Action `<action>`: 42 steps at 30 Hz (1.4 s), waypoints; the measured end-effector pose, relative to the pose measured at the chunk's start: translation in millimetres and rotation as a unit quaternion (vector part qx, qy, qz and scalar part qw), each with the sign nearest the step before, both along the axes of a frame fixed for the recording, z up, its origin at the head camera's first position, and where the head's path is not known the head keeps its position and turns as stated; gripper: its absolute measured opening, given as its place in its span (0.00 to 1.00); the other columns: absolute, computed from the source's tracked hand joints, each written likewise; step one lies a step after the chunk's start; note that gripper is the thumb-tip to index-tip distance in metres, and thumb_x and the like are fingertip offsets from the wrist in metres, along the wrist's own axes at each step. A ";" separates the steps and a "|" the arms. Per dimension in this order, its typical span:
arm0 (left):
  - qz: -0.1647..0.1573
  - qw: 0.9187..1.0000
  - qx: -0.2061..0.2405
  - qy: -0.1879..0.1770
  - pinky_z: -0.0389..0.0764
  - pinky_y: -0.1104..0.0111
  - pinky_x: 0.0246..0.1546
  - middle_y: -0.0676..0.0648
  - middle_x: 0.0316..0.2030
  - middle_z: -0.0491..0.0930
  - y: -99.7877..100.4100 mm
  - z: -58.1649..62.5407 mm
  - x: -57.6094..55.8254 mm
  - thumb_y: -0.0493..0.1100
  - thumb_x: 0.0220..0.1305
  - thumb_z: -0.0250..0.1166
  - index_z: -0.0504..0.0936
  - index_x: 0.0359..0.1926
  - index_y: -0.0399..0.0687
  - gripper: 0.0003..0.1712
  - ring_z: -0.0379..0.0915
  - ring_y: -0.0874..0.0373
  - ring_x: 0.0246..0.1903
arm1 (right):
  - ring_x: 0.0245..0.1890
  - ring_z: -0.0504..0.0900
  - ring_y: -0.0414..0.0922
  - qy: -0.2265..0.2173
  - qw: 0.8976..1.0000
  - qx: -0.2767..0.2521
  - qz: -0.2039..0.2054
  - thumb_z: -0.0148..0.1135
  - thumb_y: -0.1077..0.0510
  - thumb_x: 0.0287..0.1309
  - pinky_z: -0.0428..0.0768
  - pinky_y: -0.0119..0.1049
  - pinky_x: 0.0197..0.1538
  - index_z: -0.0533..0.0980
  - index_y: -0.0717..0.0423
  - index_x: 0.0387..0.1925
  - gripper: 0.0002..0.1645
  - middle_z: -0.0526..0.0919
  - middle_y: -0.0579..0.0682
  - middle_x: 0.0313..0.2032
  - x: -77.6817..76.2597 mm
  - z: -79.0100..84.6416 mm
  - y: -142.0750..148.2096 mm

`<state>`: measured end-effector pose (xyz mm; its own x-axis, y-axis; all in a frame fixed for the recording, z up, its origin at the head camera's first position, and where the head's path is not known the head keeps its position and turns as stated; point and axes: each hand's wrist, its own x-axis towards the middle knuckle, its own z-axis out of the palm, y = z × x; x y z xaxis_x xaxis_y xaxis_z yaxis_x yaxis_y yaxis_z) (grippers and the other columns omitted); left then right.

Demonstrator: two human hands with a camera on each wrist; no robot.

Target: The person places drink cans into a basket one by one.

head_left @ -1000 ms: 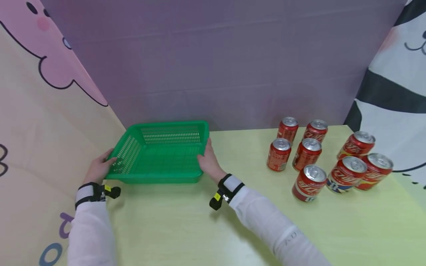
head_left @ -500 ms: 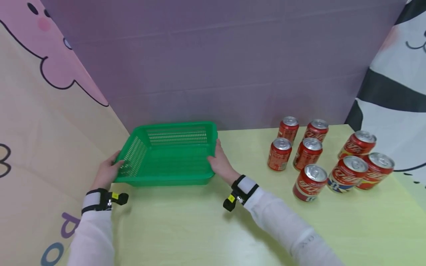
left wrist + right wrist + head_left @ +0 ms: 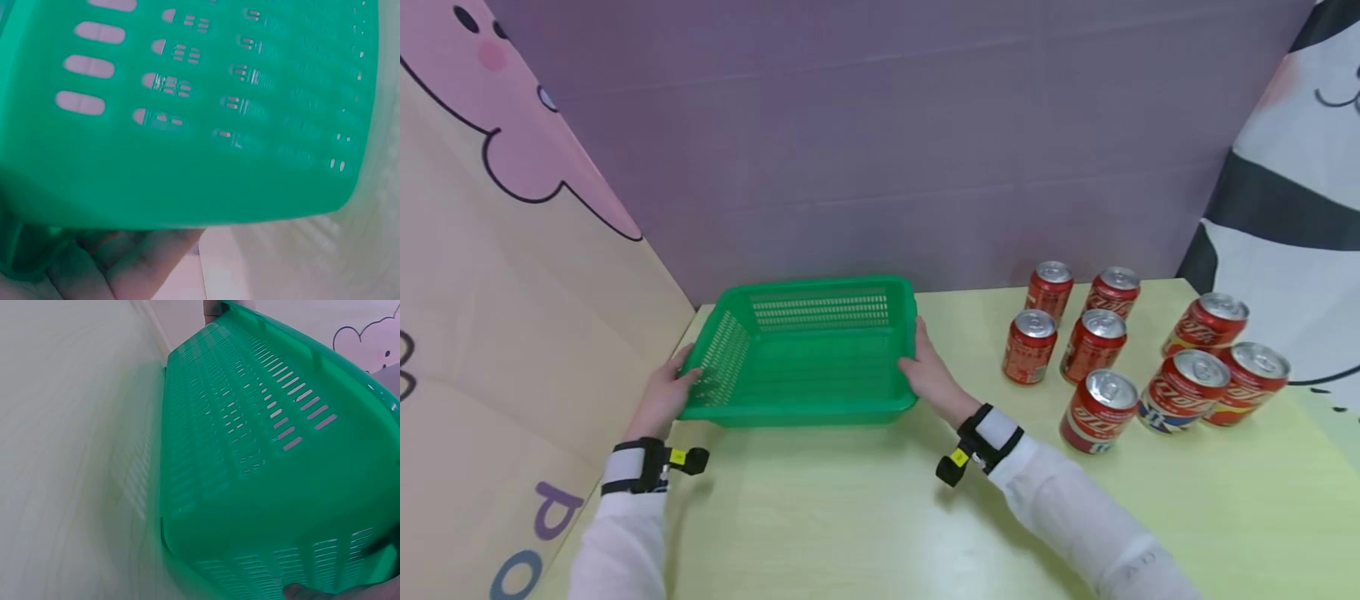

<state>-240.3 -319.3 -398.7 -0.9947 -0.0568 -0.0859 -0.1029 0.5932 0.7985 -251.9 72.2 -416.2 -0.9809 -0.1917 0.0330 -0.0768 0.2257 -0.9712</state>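
A green plastic basket with slotted walls is held between both hands at the back left of the table, with nothing in it. My left hand grips its left end, thumb over the rim; in the left wrist view fingers show below the basket's wall. At the right end my right hand grips the rim, thumb on the inside. Low in the right wrist view, a fingertip touches the slotted basket wall. The remaining fingers are mostly hidden behind the basket.
Several red soda cans stand upright on the right of the pale table. A purple-grey cloth hangs along the back edge. Printed sheets border the left and right sides.
Both hands have moved the basket to the right and slightly nearer, keeping their hold on its ends. The soda cans have not moved.
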 end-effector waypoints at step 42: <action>-0.043 0.995 0.090 -0.031 0.53 0.44 0.62 0.31 0.71 0.39 100.4 0.1 29.4 0.37 0.71 0.40 0.36 0.73 0.46 0.34 0.46 0.38 0.65 | 0.68 0.45 0.58 -0.038 0.999 0.014 0.009 0.45 0.65 0.62 0.52 0.59 0.65 0.28 0.50 0.73 0.49 0.34 0.60 0.73 50.4 8.0 113.7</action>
